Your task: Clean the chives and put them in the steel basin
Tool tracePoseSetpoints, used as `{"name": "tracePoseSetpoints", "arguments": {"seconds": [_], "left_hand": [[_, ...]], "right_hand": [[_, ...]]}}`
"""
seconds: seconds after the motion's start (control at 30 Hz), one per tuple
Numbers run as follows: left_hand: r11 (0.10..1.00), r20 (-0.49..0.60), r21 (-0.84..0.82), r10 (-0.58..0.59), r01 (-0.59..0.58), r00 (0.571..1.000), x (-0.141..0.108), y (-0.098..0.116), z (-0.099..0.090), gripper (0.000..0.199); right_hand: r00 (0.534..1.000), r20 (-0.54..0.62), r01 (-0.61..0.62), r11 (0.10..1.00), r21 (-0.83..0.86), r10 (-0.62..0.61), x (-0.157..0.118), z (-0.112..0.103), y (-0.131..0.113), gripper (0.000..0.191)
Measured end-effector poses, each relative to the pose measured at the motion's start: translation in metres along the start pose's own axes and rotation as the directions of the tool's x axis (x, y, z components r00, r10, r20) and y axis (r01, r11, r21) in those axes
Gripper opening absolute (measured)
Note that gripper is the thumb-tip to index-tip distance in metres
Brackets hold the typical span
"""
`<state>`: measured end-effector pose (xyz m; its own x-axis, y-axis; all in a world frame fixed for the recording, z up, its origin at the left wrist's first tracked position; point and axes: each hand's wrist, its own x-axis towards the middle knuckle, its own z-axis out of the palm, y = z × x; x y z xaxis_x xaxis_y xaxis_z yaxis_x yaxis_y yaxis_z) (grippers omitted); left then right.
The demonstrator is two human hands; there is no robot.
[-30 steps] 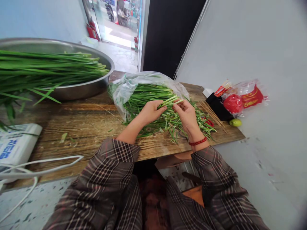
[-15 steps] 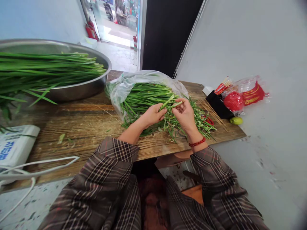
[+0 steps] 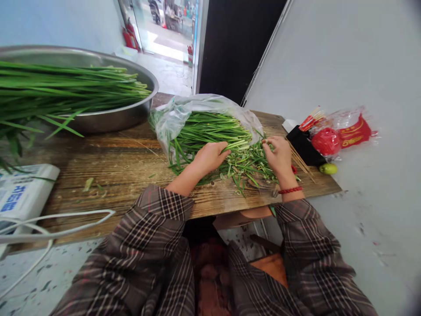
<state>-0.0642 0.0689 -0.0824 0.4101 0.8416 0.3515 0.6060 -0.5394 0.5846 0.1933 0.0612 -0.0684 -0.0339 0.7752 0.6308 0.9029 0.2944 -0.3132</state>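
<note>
Long green chives (image 3: 210, 127) lie in an opened clear plastic bag (image 3: 167, 118) on the wooden table. My left hand (image 3: 212, 156) is closed round some chive stems at the near side of the bag, their pale ends pointing right. To the right, my right hand (image 3: 278, 151) is pinched above a heap of loose trimmings (image 3: 246, 164); a thin green bit shows at its fingertips. A red bracelet is on that wrist.
A steel basin (image 3: 112, 113) full of chives stands at the left, above a white box (image 3: 29, 193) and white cables. At the right are a black holder (image 3: 304, 147), thin sticks, red packets and a green fruit (image 3: 328, 169).
My right hand has moved right, away from my left hand and the stems, to over the trimmings. My left hand stays near the bag. The view has shifted slightly.
</note>
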Motion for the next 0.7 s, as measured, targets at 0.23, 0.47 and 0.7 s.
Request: {"name": "tracePoseSetpoints", "arguments": {"seconds": [0.23,0.47,0.7], "left_hand": [[0.995,0.043,-0.099,0.004,0.000,0.999,0.002,-0.001,-0.002,0.034],[0.991,0.055,-0.130,0.035,-0.028,0.998,0.003,0.004,-0.006,0.036],[0.978,0.017,0.204,0.035,-0.037,0.999,-0.007,0.014,-0.003,0.023]], "right_hand": [[0.934,0.166,0.304,0.948,0.096,-0.316,-0.007,-0.001,-0.034,0.025],[0.966,0.158,0.155,0.946,0.285,-0.205,-0.018,0.016,-0.043,0.027],[0.884,0.250,-0.433,0.491,0.756,0.394,-0.026,0.042,-0.062,0.025]]}}
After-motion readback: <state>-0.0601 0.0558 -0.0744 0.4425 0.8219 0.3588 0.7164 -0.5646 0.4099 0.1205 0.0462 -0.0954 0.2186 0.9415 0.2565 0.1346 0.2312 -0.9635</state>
